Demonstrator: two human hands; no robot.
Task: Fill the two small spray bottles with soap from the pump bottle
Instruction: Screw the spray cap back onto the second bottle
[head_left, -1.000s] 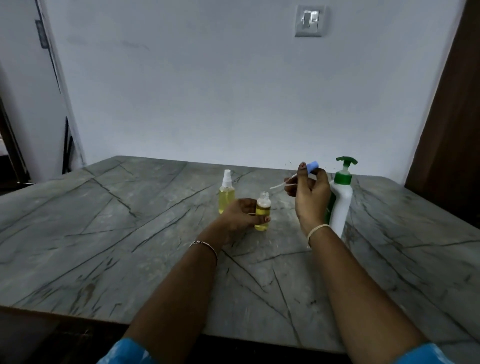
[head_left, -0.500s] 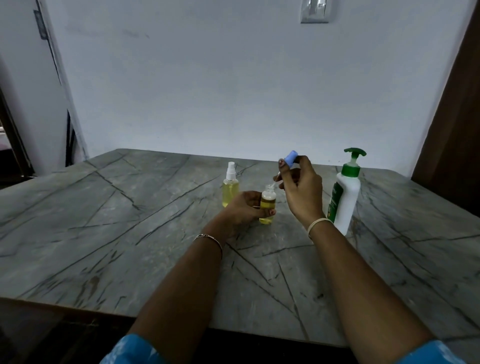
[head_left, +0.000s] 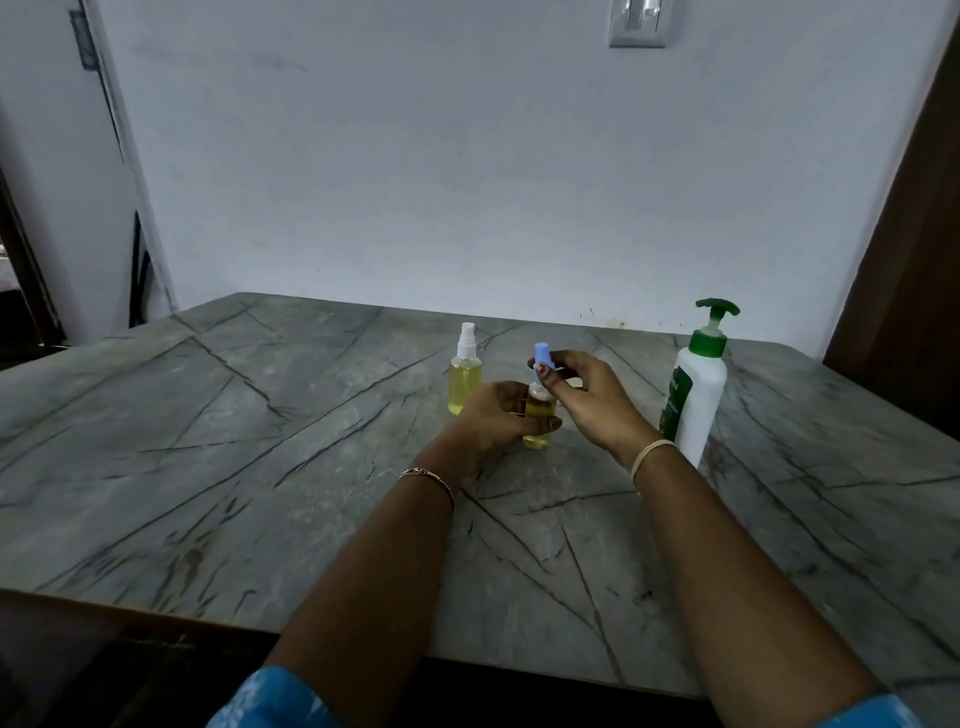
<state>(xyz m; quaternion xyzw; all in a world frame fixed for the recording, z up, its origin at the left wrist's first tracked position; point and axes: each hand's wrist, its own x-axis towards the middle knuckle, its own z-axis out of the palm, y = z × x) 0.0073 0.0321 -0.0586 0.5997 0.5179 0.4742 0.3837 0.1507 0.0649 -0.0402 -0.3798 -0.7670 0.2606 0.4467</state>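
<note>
The room was dim, with soft, bluish light and only faint shadows; the wall (head_left: 467, 182) looked flat and grey, edges bowed from the wide lens, hands slightly blurred

On the table (head_left: 218, 467) we had three bottles toward the far edge. The capped spray bottle (head_left: 465, 375) stood farthest left, the pump bottle (head_left: 696, 395) farthest right. Between them, nearer us, the small spray bottle (head_left: 540, 413) stood in our left hand (head_left: 496, 418). Our right hand (head_left: 587, 400) held the spray cap (head_left: 543, 357) directly above its neck.
</note>
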